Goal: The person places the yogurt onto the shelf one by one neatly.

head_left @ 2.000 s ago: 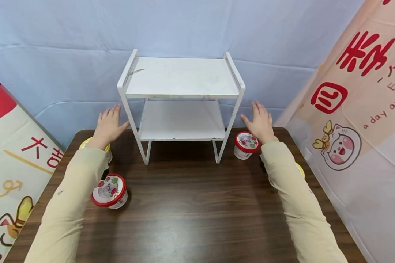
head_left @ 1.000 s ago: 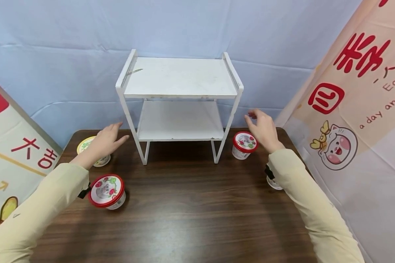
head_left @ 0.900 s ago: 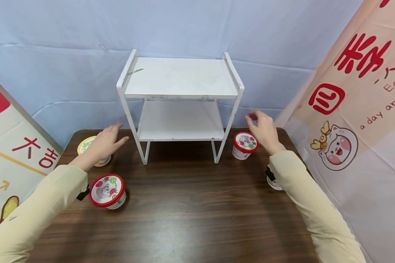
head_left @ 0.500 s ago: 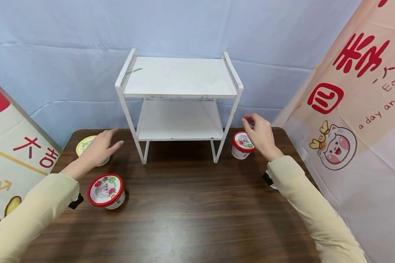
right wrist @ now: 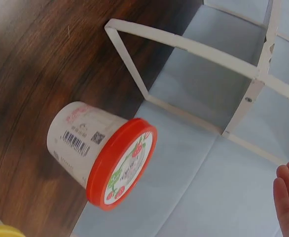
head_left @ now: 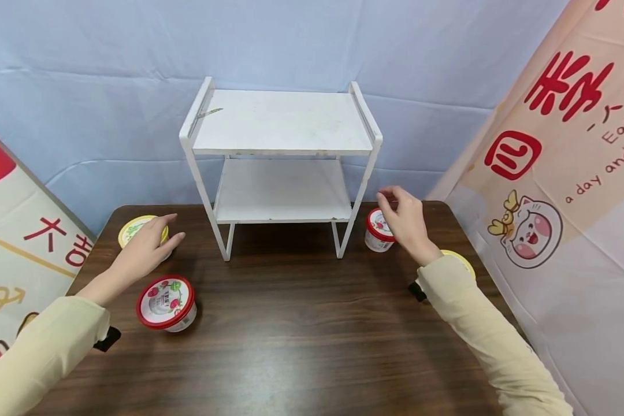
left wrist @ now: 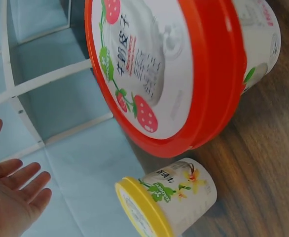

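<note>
My left hand (head_left: 141,249) hovers above the yellow-lidded tub (head_left: 130,229) at the back left, covering part of it. Its thumb is spread from the fingers and it holds nothing. A red-lidded tub (head_left: 165,301) with strawberries on the lid stands nearer, below that wrist; it looms large in the left wrist view. On the other side, my right hand (head_left: 407,225) is over the back right red-lidded tub (head_left: 377,238), overlapping its lid. Bent fingers and thumb stay apart there, with nothing between them. Behind the right sleeve, another yellow-lidded tub (head_left: 461,263) is mostly hidden.
A white two-tier shelf (head_left: 283,121) stands at the back middle, between the hands, with bare boards. The dark wooden table (head_left: 291,335) ends at a pale blue cloth (head_left: 281,40). Printed cloths (head_left: 541,156) flank it on both sides.
Both hands have come down from beside the shelf. The left moved leftward and nearer; the right lowered over the red-lidded tub, its fingers now bent. The tubs and shelf stay put.
</note>
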`<state>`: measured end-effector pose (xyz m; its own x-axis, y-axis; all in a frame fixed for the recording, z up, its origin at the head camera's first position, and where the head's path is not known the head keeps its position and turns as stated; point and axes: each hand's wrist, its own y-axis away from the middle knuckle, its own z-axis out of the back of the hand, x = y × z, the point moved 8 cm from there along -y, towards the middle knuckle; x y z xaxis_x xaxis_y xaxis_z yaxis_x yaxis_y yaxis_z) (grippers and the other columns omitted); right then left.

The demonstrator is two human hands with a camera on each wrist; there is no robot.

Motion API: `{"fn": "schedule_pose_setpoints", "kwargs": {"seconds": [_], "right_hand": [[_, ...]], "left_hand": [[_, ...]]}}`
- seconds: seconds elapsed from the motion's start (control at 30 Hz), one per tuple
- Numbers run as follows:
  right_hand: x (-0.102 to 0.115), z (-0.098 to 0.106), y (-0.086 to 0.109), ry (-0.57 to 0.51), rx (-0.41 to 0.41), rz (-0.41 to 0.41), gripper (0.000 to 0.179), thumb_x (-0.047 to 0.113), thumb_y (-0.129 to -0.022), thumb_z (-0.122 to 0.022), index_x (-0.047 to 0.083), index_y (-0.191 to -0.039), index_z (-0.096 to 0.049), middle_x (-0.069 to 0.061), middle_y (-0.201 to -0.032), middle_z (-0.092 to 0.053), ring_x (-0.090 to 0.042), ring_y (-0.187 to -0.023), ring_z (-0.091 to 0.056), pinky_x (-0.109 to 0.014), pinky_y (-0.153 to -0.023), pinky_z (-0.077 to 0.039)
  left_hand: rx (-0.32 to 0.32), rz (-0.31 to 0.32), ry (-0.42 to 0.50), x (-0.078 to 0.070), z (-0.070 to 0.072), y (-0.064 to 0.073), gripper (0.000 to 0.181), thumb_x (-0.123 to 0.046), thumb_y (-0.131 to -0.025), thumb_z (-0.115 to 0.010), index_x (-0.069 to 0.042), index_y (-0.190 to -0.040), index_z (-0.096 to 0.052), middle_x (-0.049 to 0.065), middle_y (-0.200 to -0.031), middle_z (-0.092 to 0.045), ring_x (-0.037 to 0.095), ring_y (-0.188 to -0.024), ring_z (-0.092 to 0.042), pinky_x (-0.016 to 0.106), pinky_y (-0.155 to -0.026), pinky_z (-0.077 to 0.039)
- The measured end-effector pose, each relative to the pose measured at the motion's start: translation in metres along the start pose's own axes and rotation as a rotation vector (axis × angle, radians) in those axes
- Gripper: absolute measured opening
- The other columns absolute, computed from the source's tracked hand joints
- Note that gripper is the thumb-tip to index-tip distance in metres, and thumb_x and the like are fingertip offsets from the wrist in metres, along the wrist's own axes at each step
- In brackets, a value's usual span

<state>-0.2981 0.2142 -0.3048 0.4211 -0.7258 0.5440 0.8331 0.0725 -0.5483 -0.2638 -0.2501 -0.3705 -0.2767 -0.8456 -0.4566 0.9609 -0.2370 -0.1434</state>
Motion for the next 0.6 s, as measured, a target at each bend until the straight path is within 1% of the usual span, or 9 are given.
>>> {"fn": "schedule_pose_setpoints", "kwargs": {"seconds": [0.2,0.37,0.5,0.6], "right_hand": [[0.004,-0.002,0.003,-0.024,-0.022,0.016,0.024,0.020,-0.090,-0.056,0.000,-0.101,-0.062,-0.013,-0.093,-0.064,-0.023,-0.083,-0.061,-0.039,-0.076,-0.049],[0.007,-0.002,0.005,-0.050,-0.056,0.024,0.022,0.018,-0.089,-0.057,-0.001,-0.099,-0.063,-0.013,-0.092,-0.065,-0.022,-0.080,-0.060,-0.037,-0.074,-0.049],[0.007,-0.003,0.007,-0.088,-0.079,0.018,0.022,0.017,-0.089,-0.057,-0.001,-0.098,-0.064,-0.013,-0.089,-0.065,-0.021,-0.076,-0.060,-0.028,-0.071,-0.047],[0.005,-0.004,0.008,-0.111,-0.088,0.001,0.023,0.019,-0.090,-0.056,-0.001,-0.098,-0.064,-0.013,-0.088,-0.065,-0.020,-0.074,-0.060,-0.019,-0.069,-0.044]], "left_hand": [[-0.031,-0.008,0.040,0.001,0.001,0.006,0.060,-0.036,-0.095,-0.046,0.008,-0.134,-0.034,0.030,-0.130,-0.041,0.044,-0.120,-0.035,0.058,-0.095,-0.028],[-0.042,-0.020,0.064,0.003,0.002,0.012,0.059,-0.034,-0.094,-0.047,0.008,-0.133,-0.035,0.029,-0.130,-0.041,0.044,-0.120,-0.036,0.059,-0.093,-0.029],[-0.060,-0.023,0.091,0.006,0.001,0.016,0.058,-0.034,-0.094,-0.049,0.006,-0.133,-0.036,0.028,-0.130,-0.042,0.043,-0.120,-0.037,0.059,-0.093,-0.029],[-0.070,-0.009,0.112,0.008,0.000,0.019,0.058,-0.035,-0.093,-0.049,0.005,-0.134,-0.036,0.027,-0.130,-0.042,0.042,-0.120,-0.037,0.058,-0.094,-0.029]]}}
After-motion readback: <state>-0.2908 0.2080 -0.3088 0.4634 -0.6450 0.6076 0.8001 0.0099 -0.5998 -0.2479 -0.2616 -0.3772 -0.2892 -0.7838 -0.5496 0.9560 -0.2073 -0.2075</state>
